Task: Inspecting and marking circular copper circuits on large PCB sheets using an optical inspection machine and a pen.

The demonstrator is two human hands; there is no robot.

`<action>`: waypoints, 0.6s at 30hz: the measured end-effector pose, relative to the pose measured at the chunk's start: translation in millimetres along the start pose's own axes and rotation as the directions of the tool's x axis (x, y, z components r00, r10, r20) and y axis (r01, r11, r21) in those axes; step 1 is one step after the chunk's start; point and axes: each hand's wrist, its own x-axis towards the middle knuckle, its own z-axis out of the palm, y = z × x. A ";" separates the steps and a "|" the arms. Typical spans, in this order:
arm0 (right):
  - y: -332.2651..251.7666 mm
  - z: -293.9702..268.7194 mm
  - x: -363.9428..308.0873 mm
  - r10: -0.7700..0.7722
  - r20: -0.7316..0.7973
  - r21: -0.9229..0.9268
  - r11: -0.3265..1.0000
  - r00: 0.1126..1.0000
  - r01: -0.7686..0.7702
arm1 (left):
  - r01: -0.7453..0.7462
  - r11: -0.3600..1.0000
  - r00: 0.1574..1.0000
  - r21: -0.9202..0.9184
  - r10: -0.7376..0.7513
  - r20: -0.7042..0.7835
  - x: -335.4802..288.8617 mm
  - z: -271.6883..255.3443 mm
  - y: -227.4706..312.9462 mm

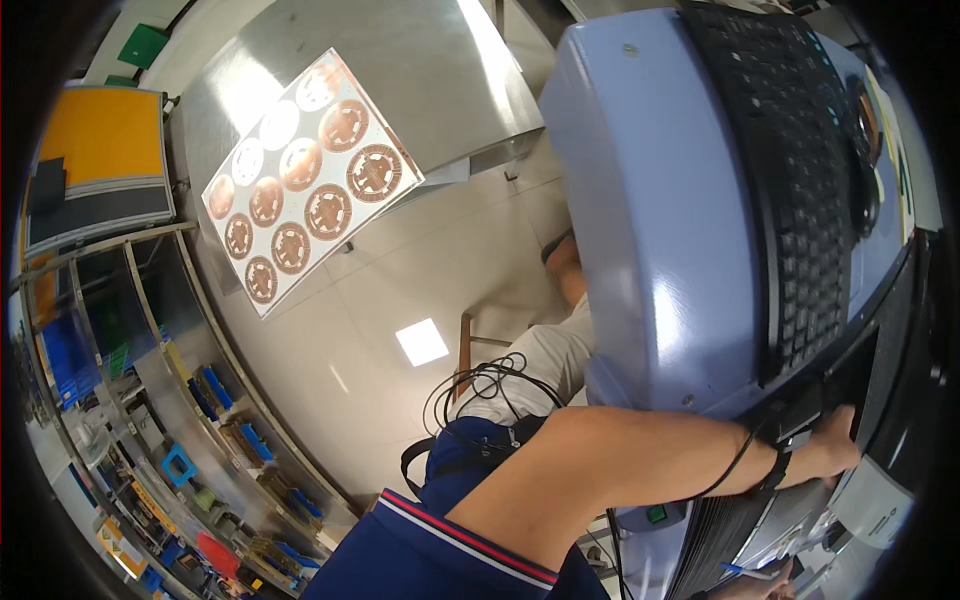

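My left arm, in a dark blue sleeve with a red and white trim, reaches across to the right. At its end my left hand (833, 447), with a black strap (785, 462) round the wrist, lies by the dark edge of the blue-grey machine; its fingers are mostly hidden. Below it, near the lower rim, my right hand (775, 588) is partly in view. Its fingers are closed around a blue and white pen (748, 572). A pale grey sheet or panel (872, 505) is beside my left hand.
A black keyboard (790, 190) lies on the blue-grey machine (655, 200), with a dark mouse-like object beside it. A sheet with copper discs (327, 211) overhangs a metal table (440, 90). Shelves (190, 450) of parts stand left. Black cable loops (490, 385) hang by my waist.
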 end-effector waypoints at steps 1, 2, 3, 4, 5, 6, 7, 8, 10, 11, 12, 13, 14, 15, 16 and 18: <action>-0.4 14.7 -8.9 -0.004 0.047 0.029 1.000 0.999 0.002 | -0.376 0.810 0.864 0.450 0.482 -0.147 18.4 -9.6 -27.9; -7.7 28.7 -9.6 -0.030 0.082 0.071 0.997 0.996 0.024 | -0.401 0.656 0.568 0.640 0.726 -0.388 21.5 -0.6 -42.1; -2.6 26.0 -7.1 -0.037 0.082 0.089 0.996 0.996 0.029 | -0.421 0.514 0.630 0.748 0.758 -0.167 13.5 2.3 -25.8; 2.2 24.7 -2.8 -0.041 0.086 0.106 0.994 0.995 0.031 | -0.461 0.347 0.672 0.817 0.738 0.066 7.3 -3.0 -8.3; 0.7 27.1 -4.8 -0.073 0.056 0.176 0.982 0.996 0.062 | -0.545 0.081 0.642 0.834 0.681 0.353 -4.7 -8.9 4.8; -9.7 37.7 -0.8 -0.104 0.018 0.241 0.966 0.994 0.097 | -0.630 -0.183 0.573 0.754 0.546 0.611 -17.8 -15.1 16.6; -1.2 43.4 6.0 0.077 0.068 0.391 0.915 0.995 -0.097 | -0.606 -0.278 0.629 0.745 0.407 0.663 -28.4 -16.4 23.0; 3.0 52.8 13.0 0.239 0.136 0.541 0.795 0.961 -0.274 | -0.580 -0.393 0.675 0.714 0.258 0.691 -38.1 -18.5 28.8; -35.9 74.6 13.9 0.098 0.274 0.564 0.789 0.957 -0.242 | -0.475 -0.557 0.690 0.682 0.245 0.681 -28.5 -52.9 14.3; -103.0 65.1 17.6 -0.093 0.368 0.208 0.978 0.925 0.016 | -0.355 -0.555 0.786 0.753 0.258 0.561 -27.6 -74.0 11.7; -107.9 69.9 13.1 -0.150 0.425 0.244 0.969 0.893 0.046 | -0.373 -0.671 0.785 0.641 0.140 0.604 -26.5 -82.1 13.5; -119.1 68.3 8.8 -0.120 0.425 0.328 0.944 0.897 -0.029 | -0.351 -0.671 0.812 0.653 0.128 0.569 -31.2 -79.7 16.0; -130.5 63.6 5.5 -0.106 0.420 0.422 0.902 0.901 -0.091 | -0.314 -0.680 0.840 0.662 0.126 0.528 -35.1 -74.6 21.4; -142.5 49.9 1.5 -0.012 0.488 0.447 0.863 0.873 -0.238 | -0.316 -0.704 0.861 0.636 0.068 0.504 -43.8 -69.1 27.4; -137.2 31.6 -1.9 0.089 0.555 0.441 0.811 0.827 -0.383 | -0.339 -0.713 0.873 0.613 0.004 0.487 -48.2 -59.1 22.2; -117.6 32.7 -30.3 -0.027 0.409 0.409 0.899 0.912 -0.156 | -0.351 -0.749 0.895 0.562 -0.091 0.437 -67.4 -43.3 13.2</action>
